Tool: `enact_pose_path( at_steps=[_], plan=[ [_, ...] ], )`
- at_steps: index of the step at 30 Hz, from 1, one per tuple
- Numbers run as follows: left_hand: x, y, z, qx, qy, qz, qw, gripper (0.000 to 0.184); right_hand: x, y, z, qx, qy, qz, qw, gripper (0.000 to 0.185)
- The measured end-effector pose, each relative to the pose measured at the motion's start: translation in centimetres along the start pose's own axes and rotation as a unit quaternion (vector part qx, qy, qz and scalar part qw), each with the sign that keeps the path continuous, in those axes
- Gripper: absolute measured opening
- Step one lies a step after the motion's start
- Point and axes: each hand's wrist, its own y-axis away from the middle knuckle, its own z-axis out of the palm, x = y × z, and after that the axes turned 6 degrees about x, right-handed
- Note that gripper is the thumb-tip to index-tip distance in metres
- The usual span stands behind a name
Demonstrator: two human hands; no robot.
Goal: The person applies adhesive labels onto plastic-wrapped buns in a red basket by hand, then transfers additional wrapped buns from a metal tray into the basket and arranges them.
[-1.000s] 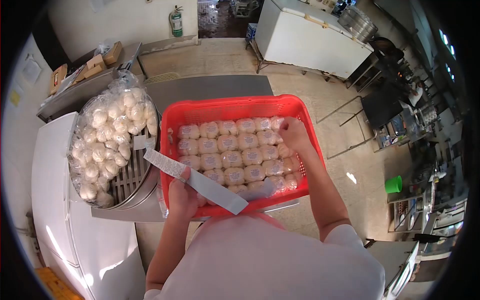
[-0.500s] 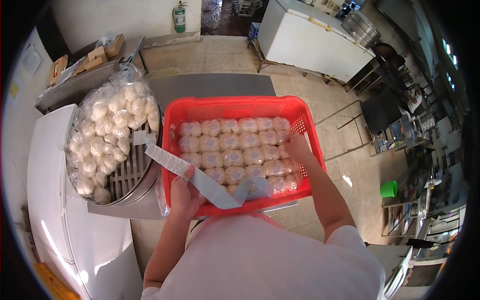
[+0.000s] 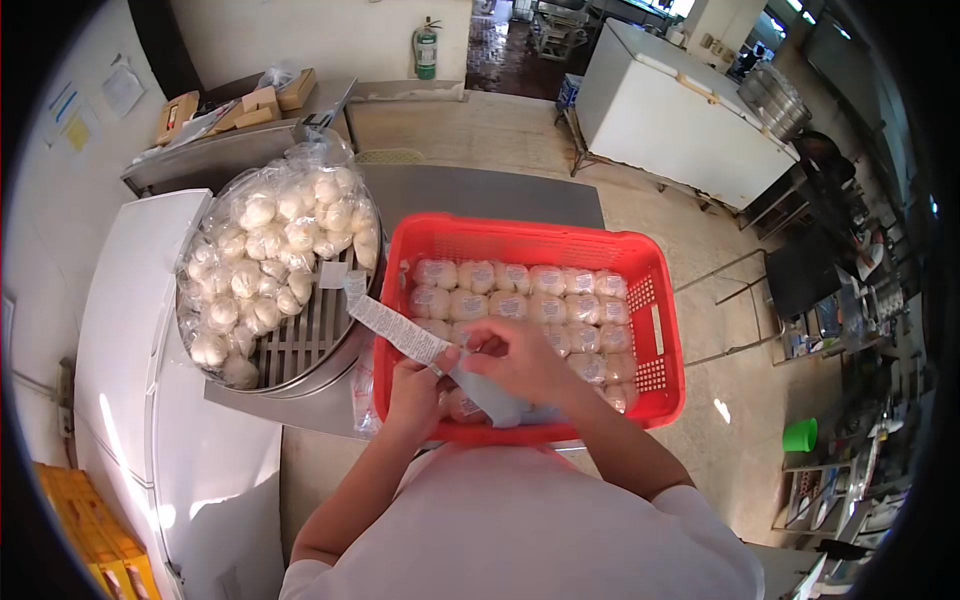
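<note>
1. My left hand [image 3: 413, 398]: closed on a label strip [image 3: 398, 330], thumb uppermost, above the near left part of the red crate.
2. My right hand [image 3: 525, 358]: just to the right of the left, fingers drawn together in a narrow grip above the strip; whether a label is pinched between them I cannot tell.
3. The label strip: its printed length runs from my left grip away to the far left, its outer end at the rim of the round tray; its bare grey backing hangs down to the right, between my hands and the crate's near rim.
4. Red crate [image 3: 540, 236]: beneath and beyond both grips, its far wall well past my fingers.
5. Wrapped buns [image 3: 547, 281]: set in rows inside the crate, below my right hand and beyond it; printed labels show on many of the wrappers.
6. Round tray [image 3: 300, 343]: metal and slatted, left of my left hand, beside the crate.
7. Clear bag [image 3: 265, 240]: filled with pale buns, resting on the tray, farther left from my grip than the strip's end.
8. Grey table [image 3: 500, 192]: under the crate, its bare far portion visible beyond my hands.
</note>
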Motion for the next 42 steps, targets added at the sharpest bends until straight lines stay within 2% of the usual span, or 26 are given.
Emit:
enact_pose_path(
  at_steps=[4, 7, 9, 13, 17, 27, 30, 33, 42],
  plan=[
    [-0.2, -0.3, -0.5, 0.004, 0.034, 0.019, 0.999, 0.020, 0.2, -0.1, 1.8, -0.011, 0.024, 0.002, 1.000, 0.012],
    [-0.2, -0.5, -0.7, 0.001, 0.060, 0.033, 0.998, 0.021, 0.3, -0.3, 1.4, -0.042, 0.054, 0.010, 0.998, 0.014],
    [-0.4, -0.6, -0.7, 0.000, 0.063, 0.037, 0.997, 0.021, 0.2, -0.2, 1.7, -0.027, 0.015, -0.005, 1.000, 0.014],
    [-0.5, -0.4, -0.8, -0.001, 0.035, 0.033, 0.999, 0.021, 0.5, -0.2, 2.5, -0.007, 0.019, -0.070, 0.997, 0.016],
    [0.5, 0.1, 0.5, 0.020, 0.085, 0.008, 0.996, 0.019, 1.2, -0.1, 2.5, 0.010, 0.004, -0.061, 0.998, 0.021],
    [0.1, -0.3, -0.4, -0.022, 0.041, 0.004, 0.999, 0.024, 1.7, 0.2, 2.5, 0.019, 0.026, -0.083, 0.996, 0.026],
    [0.6, 0.3, 0.5, 0.000, 0.085, -0.011, 0.996, 0.020, 1.5, 0.2, 2.5, 0.016, 0.021, -0.078, 0.997, 0.028],
    [0.0, -0.4, -0.6, -0.032, 0.040, 0.002, 0.999, 0.024, 1.5, 0.3, 2.5, 0.013, 0.016, -0.076, 0.997, 0.029],
    [-0.1, -0.3, -0.6, -0.026, 0.037, 0.007, 0.999, 0.024, 1.7, 0.5, 2.7, 0.016, 0.016, -0.082, 0.996, 0.029]
  ],
)
